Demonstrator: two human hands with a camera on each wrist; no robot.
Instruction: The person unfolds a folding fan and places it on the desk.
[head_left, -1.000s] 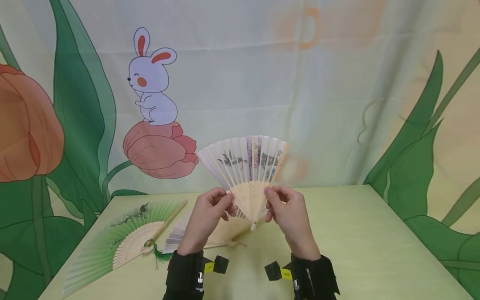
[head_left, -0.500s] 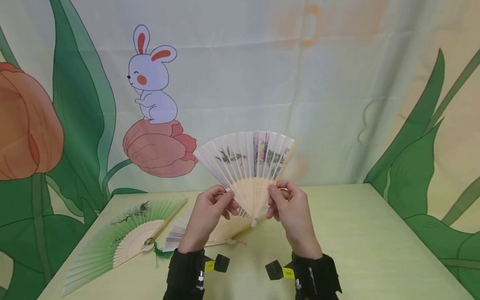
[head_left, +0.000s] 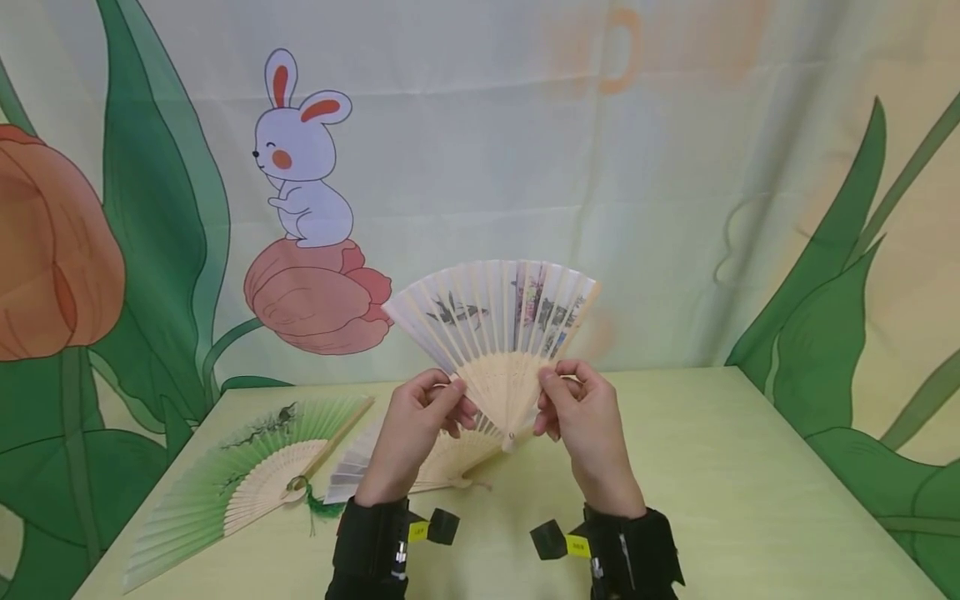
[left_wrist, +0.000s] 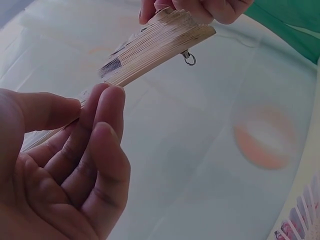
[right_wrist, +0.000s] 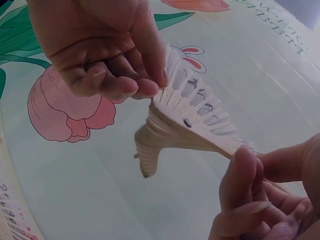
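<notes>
Above the table, both hands hold up a pale folding fan [head_left: 480, 321] with wooden ribs and a painted bird and flowers, spread with its pivot end down. My left hand [head_left: 412, 429] pinches the left outer rib between thumb and fingers. The right outer rib is pinched by my right hand [head_left: 588, 425]. Seen edge-on in the left wrist view, the ribs [left_wrist: 160, 45] stack closely near the pivot, where a small metal ring [left_wrist: 189, 59] hangs. A second pale fan [head_left: 356, 467] lies spread on the table, partly hidden behind my left hand and the held fan.
A green folding fan [head_left: 285, 450] lies spread at the table's left, with a green tassel [head_left: 326, 507] at its pivot. The pale green table [head_left: 735, 483] extends to the right. A printed curtain [head_left: 465, 167] with a rabbit and tulips hangs behind.
The held fan has spread wider, its right edge moving right and its painted folds showing more. My right hand has shifted slightly right and up; my left hand is nearly still.
</notes>
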